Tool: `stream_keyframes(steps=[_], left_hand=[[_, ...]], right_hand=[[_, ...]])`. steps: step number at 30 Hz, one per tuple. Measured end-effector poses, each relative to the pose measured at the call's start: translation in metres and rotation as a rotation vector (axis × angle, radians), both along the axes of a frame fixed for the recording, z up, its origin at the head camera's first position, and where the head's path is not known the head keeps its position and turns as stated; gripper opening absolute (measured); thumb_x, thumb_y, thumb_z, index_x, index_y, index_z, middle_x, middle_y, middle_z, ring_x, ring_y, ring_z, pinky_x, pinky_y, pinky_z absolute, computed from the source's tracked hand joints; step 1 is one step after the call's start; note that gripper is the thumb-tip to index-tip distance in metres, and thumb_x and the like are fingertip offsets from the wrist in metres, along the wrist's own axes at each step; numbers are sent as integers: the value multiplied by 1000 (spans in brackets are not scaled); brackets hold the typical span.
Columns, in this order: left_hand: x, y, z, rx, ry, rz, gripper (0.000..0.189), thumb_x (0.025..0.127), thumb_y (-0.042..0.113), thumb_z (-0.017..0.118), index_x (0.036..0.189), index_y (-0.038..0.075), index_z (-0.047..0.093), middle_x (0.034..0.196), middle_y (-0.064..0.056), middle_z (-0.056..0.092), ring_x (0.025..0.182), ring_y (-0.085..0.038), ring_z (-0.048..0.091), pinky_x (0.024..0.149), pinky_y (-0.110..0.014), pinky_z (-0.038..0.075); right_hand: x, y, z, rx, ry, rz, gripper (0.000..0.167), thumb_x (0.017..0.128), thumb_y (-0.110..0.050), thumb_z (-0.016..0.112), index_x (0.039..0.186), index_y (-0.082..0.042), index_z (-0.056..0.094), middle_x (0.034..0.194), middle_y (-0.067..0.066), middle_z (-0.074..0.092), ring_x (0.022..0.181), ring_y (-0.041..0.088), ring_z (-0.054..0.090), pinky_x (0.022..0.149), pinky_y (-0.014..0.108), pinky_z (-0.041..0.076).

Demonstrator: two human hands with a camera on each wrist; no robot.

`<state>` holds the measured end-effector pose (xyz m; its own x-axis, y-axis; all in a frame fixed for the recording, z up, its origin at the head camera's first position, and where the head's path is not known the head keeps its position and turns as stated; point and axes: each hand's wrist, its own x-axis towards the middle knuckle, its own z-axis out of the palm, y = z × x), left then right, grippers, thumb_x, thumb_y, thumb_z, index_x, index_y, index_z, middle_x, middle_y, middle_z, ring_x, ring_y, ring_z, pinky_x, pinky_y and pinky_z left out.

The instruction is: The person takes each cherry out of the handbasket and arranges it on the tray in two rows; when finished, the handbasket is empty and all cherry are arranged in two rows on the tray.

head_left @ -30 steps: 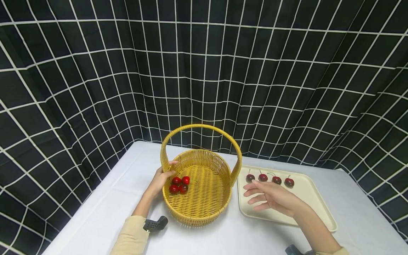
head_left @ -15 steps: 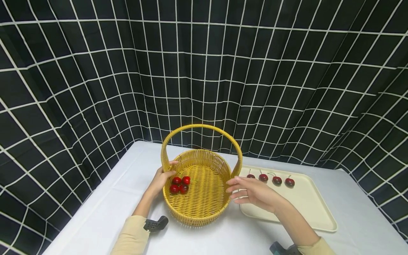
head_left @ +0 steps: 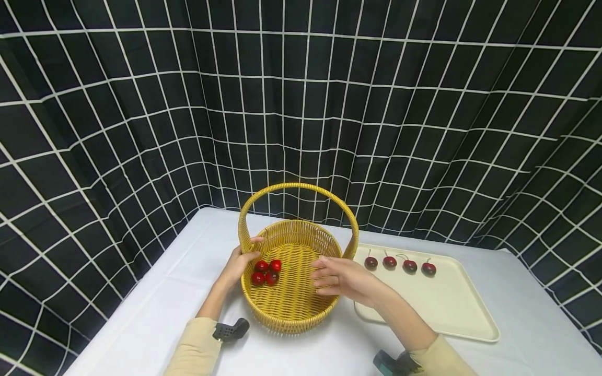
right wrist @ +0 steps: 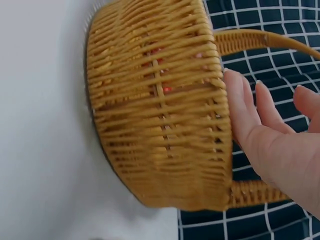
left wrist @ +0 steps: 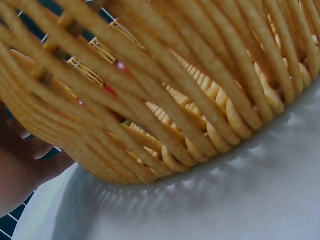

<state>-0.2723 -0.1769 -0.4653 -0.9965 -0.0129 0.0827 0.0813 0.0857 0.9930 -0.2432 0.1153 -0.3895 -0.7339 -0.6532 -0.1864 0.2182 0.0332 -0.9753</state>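
Observation:
A yellow wicker basket (head_left: 290,325) with a tall arched handle (head_left: 297,185) stands on the table in the head view. Several red cherries (head_left: 271,278) are clustered at its inner left side. My left hand (head_left: 235,266) grips the basket's left rim beside the foot of the handle. Over the right rim reaches my right hand (head_left: 345,279), its fingers loosely extended above the basket's inside. The right wrist view shows this hand (right wrist: 280,145) by the rim with nothing in its fingers. In the left wrist view the woven wall (left wrist: 150,100) hides part of the left hand (left wrist: 25,165).
A cream tray (head_left: 456,308) lies right of the basket, partly behind my right forearm. Along its far side is a row of several dark red cherries (head_left: 389,262) with stems. White cloth (head_left: 155,313) covers the table. A black gridded curtain (head_left: 301,104) rises behind it.
My right hand has moved left from above the tray, across the basket's right rim, to over its inside. My left hand, the basket and the cherries stay in place.

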Motion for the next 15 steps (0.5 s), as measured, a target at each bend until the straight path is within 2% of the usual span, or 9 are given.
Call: stream_keyframes(steps=[6, 15], left_hand=[[-1, 2, 0, -4, 4, -3, 42, 89, 4, 50, 131, 1, 52, 142, -19, 44, 132, -38, 35, 110, -54, 18], [0, 0, 1, 1, -6, -2, 43, 90, 3, 49, 133, 2, 51, 143, -18, 43, 133, -37, 33, 111, -53, 17]], right_hand=[[-4, -20, -3, 4, -36, -1, 46, 100, -29, 48, 128, 6, 48, 117, 22, 56, 109, 35, 56, 93, 42, 47], [-12, -47, -10, 76, -72, -8, 55, 100, -31, 47, 137, 9, 38, 133, 31, 45, 118, 43, 50, 91, 42, 49]])
